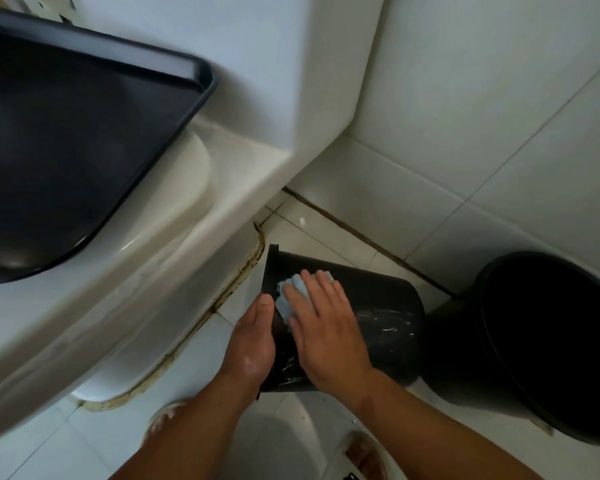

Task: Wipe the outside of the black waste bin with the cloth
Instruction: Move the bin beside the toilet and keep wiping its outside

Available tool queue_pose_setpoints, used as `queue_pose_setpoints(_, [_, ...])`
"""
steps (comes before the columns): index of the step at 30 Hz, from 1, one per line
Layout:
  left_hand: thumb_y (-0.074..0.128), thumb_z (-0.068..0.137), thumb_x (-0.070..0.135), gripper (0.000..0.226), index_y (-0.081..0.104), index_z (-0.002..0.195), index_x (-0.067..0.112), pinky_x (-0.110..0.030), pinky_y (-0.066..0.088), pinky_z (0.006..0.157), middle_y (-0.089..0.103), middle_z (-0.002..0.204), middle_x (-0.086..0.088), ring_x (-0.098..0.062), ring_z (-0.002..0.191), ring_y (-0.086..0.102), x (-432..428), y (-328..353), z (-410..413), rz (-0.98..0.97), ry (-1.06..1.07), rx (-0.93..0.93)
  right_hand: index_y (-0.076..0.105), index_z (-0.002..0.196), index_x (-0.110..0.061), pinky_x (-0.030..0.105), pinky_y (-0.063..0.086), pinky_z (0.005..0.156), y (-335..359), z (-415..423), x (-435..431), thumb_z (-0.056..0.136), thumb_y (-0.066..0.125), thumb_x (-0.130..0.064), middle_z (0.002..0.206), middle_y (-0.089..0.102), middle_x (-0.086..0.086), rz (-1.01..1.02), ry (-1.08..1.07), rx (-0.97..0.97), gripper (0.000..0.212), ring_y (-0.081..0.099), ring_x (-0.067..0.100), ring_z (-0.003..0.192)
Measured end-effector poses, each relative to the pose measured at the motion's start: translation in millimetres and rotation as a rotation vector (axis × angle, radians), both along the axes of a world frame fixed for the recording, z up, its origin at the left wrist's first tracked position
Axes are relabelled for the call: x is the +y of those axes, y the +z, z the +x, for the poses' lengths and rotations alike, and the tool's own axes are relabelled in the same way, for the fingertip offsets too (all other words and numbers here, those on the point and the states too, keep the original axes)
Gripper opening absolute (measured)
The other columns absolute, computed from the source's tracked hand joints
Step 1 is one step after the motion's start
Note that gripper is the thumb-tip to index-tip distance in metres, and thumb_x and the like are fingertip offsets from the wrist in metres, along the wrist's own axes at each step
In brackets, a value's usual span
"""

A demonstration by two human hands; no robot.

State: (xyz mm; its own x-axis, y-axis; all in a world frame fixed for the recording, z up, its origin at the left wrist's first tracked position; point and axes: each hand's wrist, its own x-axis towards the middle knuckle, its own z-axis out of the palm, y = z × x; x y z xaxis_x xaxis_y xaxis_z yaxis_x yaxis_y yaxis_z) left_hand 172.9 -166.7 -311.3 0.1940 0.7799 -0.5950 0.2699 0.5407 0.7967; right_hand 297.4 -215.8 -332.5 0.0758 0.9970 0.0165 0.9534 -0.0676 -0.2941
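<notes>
Black cylindrical plastic waste bin (378,299): tipped onto side, one wall facing up, rimmed end at left. Glossy surface, whitish streaks and smears along wall. Small pale-blue crumpled cloth (290,296): pressed against upper wall near rimmed end, partly hidden.

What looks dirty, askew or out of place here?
The black waste bin is tipped sideways, with whitish streaks on its wall. The seal line round the toilet is brown and blotchy. A black tray rests on the toilet, an unusual place.
</notes>
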Motion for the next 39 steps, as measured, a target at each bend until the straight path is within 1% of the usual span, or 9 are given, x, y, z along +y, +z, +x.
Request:
queue_pose_setpoints(5, [0.031, 0.101, 0.062, 0.047, 0.067, 0.115, 0.034, -0.047, 0.059, 0.087, 0.074, 0.103, -0.006, -0.023, 0.096, 0.072, -0.9, 1.9, 2.7, -0.005, 0.032, -0.03, 0.02, 0.154, -0.036, 0.051, 0.009, 0.123, -5.0, 29.4, 8.1, 0.102, 0.021, -0.058, 0.162, 0.026, -0.001, -0.063, -0.122, -0.055, 0.057, 0.018, 0.02, 0.151])
queue_pose_setpoints(11, [0.028, 0.1, 0.064, 0.054, 0.062, 0.119, 0.027, -0.037, 0.056, 0.08, 0.069, 0.106, -0.01, -0.024, 0.1, 0.068, -11.1, -0.3, -1.0, 0.014, -0.005, 0.001, 0.028, 0.153, -0.025, 0.052, 0.017, 0.122, -3.9, 41.6, -8.0, 0.103, 0.013, -0.055, 0.158, 0.034, 0.009, -0.119, -0.452, -0.157, 0.061, 0.025, 0.028, 0.149])
queue_pose_setpoints(15, [0.027, 0.101, 0.062, 0.049, 0.066, 0.106, 0.032, -0.05, 0.055, 0.093, 0.07, 0.104, -0.007, -0.023, 0.098, 0.068, -9.1, 0.4, 0.0, 0.04, -0.004, 0.032, 0.027, 0.155, -0.017, 0.053, 0.02, 0.122, 1.7, -17.3, 1.6, 0.102, 0.044, -0.043, 0.16, 0.031, 0.014, 0.019, -0.169, -0.073, 0.062, 0.021, 0.032, 0.15])
queue_pose_setpoints(18, [0.028, 0.104, 0.057, 0.046, 0.068, 0.103, 0.034, -0.048, 0.056, 0.09, 0.072, 0.105, -0.003, -0.021, 0.098, 0.068, -8.3, 2.5, -0.9, 0.058, 0.015, 0.042, 0.018, 0.159, -0.022, 0.049, 0.01, 0.124, -3.4, -17.0, -0.6, 0.106, 0.031, -0.048, 0.165, 0.019, 0.008, -0.001, -0.016, -0.071, 0.061, 0.008, 0.026, 0.154])
queue_pose_setpoints(22, [0.031, 0.103, 0.057, 0.046, 0.063, 0.11, 0.025, -0.033, 0.051, 0.068, 0.068, 0.102, -0.011, -0.024, 0.094, 0.066, -9.0, 7.0, 0.2, -0.003, 0.034, 0.005, 0.02, 0.156, -0.032, 0.05, 0.006, 0.122, -11.1, 38.2, -15.7, 0.102, 0.021, -0.052, 0.162, 0.025, -0.002, -0.059, -0.28, -0.088, 0.058, 0.016, 0.02, 0.152])
queue_pose_setpoints(28, [0.029, 0.101, 0.061, 0.049, 0.058, 0.122, 0.028, -0.032, 0.049, 0.074, 0.063, 0.111, -0.01, -0.023, 0.102, 0.062, -9.4, 5.5, 3.9, -0.025, -0.012, 0.0, 0.032, 0.152, -0.03, 0.055, 0.02, 0.12, -10.1, 63.2, -25.4, 0.104, 0.021, -0.044, 0.157, 0.035, 0.003, -0.088, -0.675, -0.061, 0.051, 0.022, 0.026, 0.149])
queue_pose_setpoints(31, [0.03, 0.101, 0.061, 0.047, 0.062, 0.115, 0.03, -0.044, 0.054, 0.088, 0.067, 0.108, -0.012, -0.028, 0.101, 0.065, -7.6, 4.8, 5.8, -0.024, 0.019, -0.001, 0.022, 0.155, -0.032, 0.055, 0.018, 0.121, -3.8, 7.9, -11.6, 0.101, 0.03, -0.042, 0.16, 0.027, 0.004, -0.021, -0.364, -0.061, 0.055, 0.017, 0.029, 0.151])
queue_pose_setpoints(34, [0.032, 0.106, 0.048, 0.043, 0.065, 0.095, 0.023, -0.04, 0.053, 0.077, 0.068, 0.098, -0.012, -0.025, 0.088, 0.066, -7.4, 4.5, 4.7, 0.027, 0.034, 0.021, 0.013, 0.159, -0.032, 0.051, 0.005, 0.124, -6.9, -18.8, -17.4, 0.106, 0.026, -0.049, 0.167, 0.013, 0.002, -0.029, -0.047, -0.045, 0.057, 0.0, 0.024, 0.155])
queue_pose_setpoints(39, [0.031, 0.103, 0.057, 0.048, 0.061, 0.112, 0.02, -0.034, 0.048, 0.071, 0.064, 0.104, -0.015, -0.028, 0.096, 0.063, -10.3, 9.1, 6.7, -0.026, 0.048, 0.003, 0.021, 0.156, -0.031, 0.052, 0.013, 0.123, -21.6, 55.4, -48.3, 0.102, 0.019, -0.053, 0.163, 0.025, 0.0, -0.04, -0.402, -0.071, 0.059, 0.013, 0.021, 0.153])
